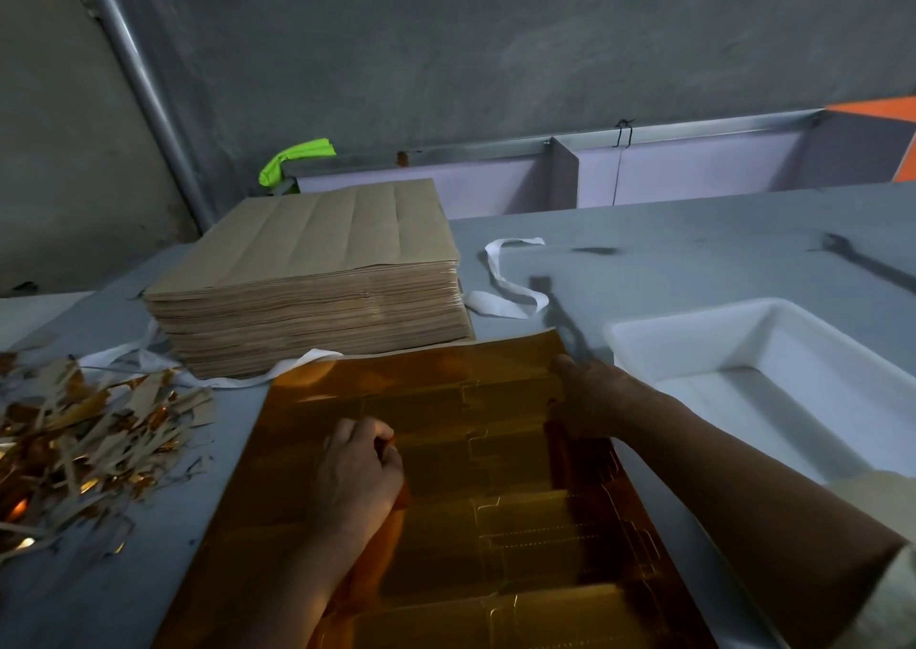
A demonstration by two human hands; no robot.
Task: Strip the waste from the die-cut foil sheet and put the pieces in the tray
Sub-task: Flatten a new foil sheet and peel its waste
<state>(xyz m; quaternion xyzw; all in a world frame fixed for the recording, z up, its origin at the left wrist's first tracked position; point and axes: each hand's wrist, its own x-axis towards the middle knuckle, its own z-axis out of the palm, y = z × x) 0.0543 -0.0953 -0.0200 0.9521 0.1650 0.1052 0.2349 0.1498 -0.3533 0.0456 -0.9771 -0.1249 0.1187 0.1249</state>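
While two hands [358, 470] [592, 398] hold one foil sheet [446, 539], one tray [694, 343] lies beside

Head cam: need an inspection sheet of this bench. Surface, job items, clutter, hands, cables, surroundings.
Surface: grey table, dark smudges.
Job's things: gold foil sheet flat at the near edge; white tray to its right, no pieces visible inside.
Clutter: waste strips piled at left; brown sheet stack behind the foil; white strap loose beside the stack.
Hands: left hand curled on the foil, grip unclear; right hand holds the foil's right edge.
Cables: thin wire hanging from the back rail.
Surroundings: concrete wall, metal pipe, green cloth.
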